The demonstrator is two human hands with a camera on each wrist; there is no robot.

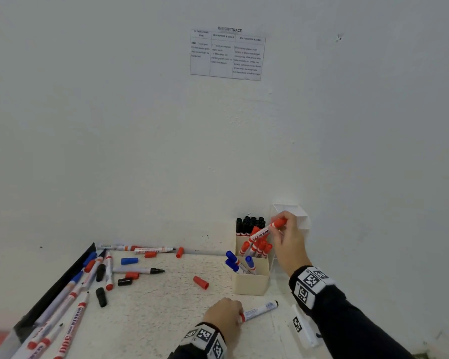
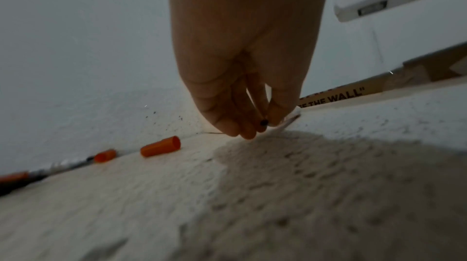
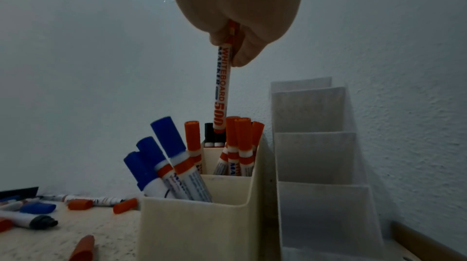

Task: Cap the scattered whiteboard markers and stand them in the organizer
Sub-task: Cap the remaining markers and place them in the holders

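Note:
My right hand [image 1: 280,229] pinches a capped red marker [image 1: 263,233] by its cap end, tilted, with its lower end among the red markers in the middle compartment of the cream organizer [image 1: 249,285]. In the right wrist view the hand [image 3: 227,49] holds that marker [image 3: 222,89] over the organizer [image 3: 197,221]. Black markers fill the back compartment and blue ones the front. My left hand [image 1: 237,316] grips the rear end of an uncapped marker [image 1: 261,310] lying on the table. In the left wrist view its fingers [image 2: 250,125] curl round the marker. A loose red cap [image 1: 200,282] lies nearby.
Several uncapped markers and loose blue, red and black caps [image 1: 129,260] lie scattered at the left, beside a black rail [image 1: 62,278]. A white tiered holder [image 1: 300,216] stands against the wall right of the organizer. A printed sheet [image 1: 227,54] hangs on the wall.

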